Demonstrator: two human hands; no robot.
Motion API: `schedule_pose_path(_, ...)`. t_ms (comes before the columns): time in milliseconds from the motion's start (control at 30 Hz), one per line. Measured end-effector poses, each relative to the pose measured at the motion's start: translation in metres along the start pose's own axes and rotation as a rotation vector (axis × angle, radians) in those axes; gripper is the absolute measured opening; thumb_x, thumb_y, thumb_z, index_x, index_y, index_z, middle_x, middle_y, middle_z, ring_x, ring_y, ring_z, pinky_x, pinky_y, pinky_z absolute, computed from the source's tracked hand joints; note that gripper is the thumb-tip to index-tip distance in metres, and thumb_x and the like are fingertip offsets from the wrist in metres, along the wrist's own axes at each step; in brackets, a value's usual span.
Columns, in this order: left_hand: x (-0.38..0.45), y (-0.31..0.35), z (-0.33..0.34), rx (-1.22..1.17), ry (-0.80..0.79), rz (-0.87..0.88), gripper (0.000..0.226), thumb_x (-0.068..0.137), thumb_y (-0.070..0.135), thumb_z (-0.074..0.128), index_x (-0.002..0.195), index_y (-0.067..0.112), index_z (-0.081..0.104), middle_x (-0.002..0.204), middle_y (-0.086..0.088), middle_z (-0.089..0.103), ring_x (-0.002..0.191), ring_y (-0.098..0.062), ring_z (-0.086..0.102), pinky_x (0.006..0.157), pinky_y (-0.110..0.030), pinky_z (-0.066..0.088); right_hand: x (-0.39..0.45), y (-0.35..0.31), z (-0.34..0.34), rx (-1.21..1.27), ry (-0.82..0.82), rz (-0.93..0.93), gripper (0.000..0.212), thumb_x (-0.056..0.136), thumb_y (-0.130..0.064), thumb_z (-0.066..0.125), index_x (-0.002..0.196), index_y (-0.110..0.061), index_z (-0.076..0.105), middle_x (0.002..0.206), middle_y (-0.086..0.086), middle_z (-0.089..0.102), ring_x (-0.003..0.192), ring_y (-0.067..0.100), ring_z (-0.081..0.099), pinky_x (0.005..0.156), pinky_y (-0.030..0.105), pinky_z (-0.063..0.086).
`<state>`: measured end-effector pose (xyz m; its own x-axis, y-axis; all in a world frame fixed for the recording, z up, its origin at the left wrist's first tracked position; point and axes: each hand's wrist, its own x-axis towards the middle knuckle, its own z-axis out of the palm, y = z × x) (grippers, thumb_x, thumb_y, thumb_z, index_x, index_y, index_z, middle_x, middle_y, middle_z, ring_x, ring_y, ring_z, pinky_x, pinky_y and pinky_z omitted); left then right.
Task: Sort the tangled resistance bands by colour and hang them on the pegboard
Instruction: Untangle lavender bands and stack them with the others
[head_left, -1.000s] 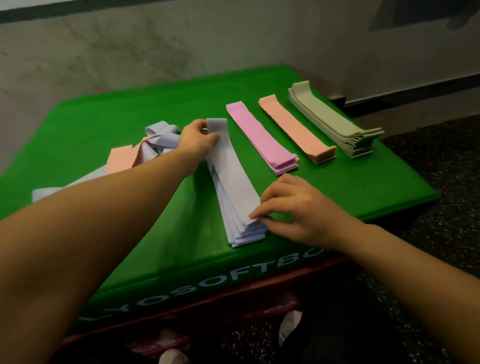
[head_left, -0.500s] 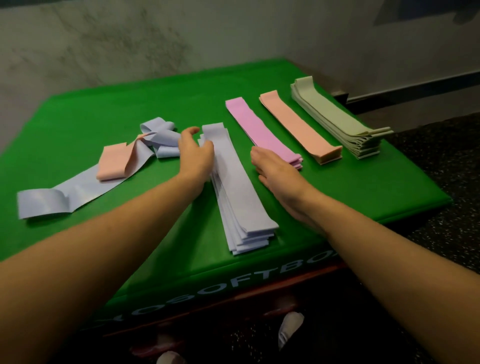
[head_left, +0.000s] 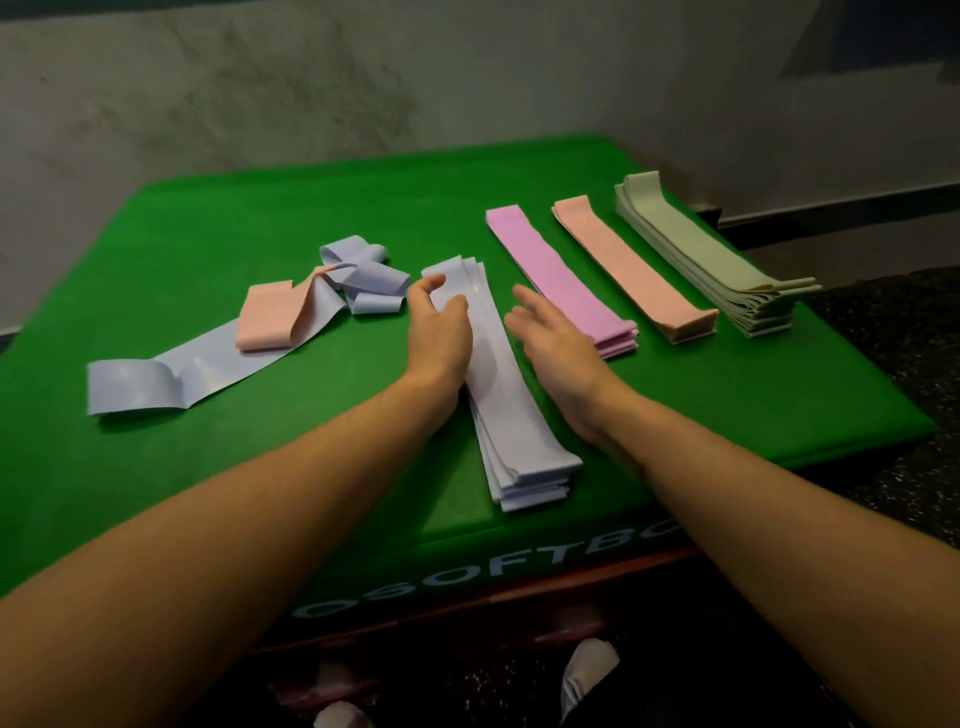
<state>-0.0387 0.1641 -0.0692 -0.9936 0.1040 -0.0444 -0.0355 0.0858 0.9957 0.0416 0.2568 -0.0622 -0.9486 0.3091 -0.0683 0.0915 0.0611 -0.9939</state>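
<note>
Fingers (head_left: 434, 288) of the left hand (head_left: 439, 332) are loosely spread and lightly curved, holding nothing; the hand lies along the left edge of the stack of flat lavender-blue rubber bands (head_left: 511, 415), its thumb over the top band. Right-hand fingers (head_left: 524, 306) are straight and slightly apart, also holding nothing, and the right hand (head_left: 558, 353) sits just right of that stack, between it and the pile of flat pink rubber bands (head_left: 561, 280). Whether either palm actually presses on the surface cannot be told.

All the bands lie on the green padded bench (head_left: 208, 467), with white lettering along its near face. The lavender stack runs from the near edge toward the far side. Left of the left hand, a tangled clump of lavender-blue bands (head_left: 358, 275) trails a long strip toward the near left, with a loose peach band (head_left: 267, 317) threaded around it. Further right, beyond the pink pile, lie a folded stack of peach bands (head_left: 628, 265) and then a taller stack of sage-green bands (head_left: 717, 265), side by side and apart. Behind the bench stands a mottled grey wall (head_left: 311, 93).
</note>
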Motion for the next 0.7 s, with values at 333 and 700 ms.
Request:
schedule_pose_path(333,0.041,0.017,0.008,0.108,-0.051,-0.021,0.038,0.099,0.011,0.043,0.137,0.015,0.044,0.108,0.001,0.054,0.095,-0.013,0.053,0.076,-0.027,0.042,0.08,-0.015,0.015,-0.013,-0.003,0.067,0.073,0.089,-0.033,0.048,0.156,-0.013,0.023,0.16,0.008,0.031,0.145,0.022,0.033,0.118,0.044,0.03)
schedule_pose_path(700,0.035,0.015,-0.046,0.128,-0.146,0.193,0.015,0.097,0.006,0.048,0.105,0.016,0.057,0.1,-0.004,0.065,0.086,-0.013,0.062,0.067,-0.015,0.049,0.083,-0.029,0.018,-0.324,0.058,-0.265,0.046,0.097,-0.002,0.043,0.139,-0.017,0.051,0.139,0.002,0.054,0.128,0.014,0.048,0.109,0.032,0.039)
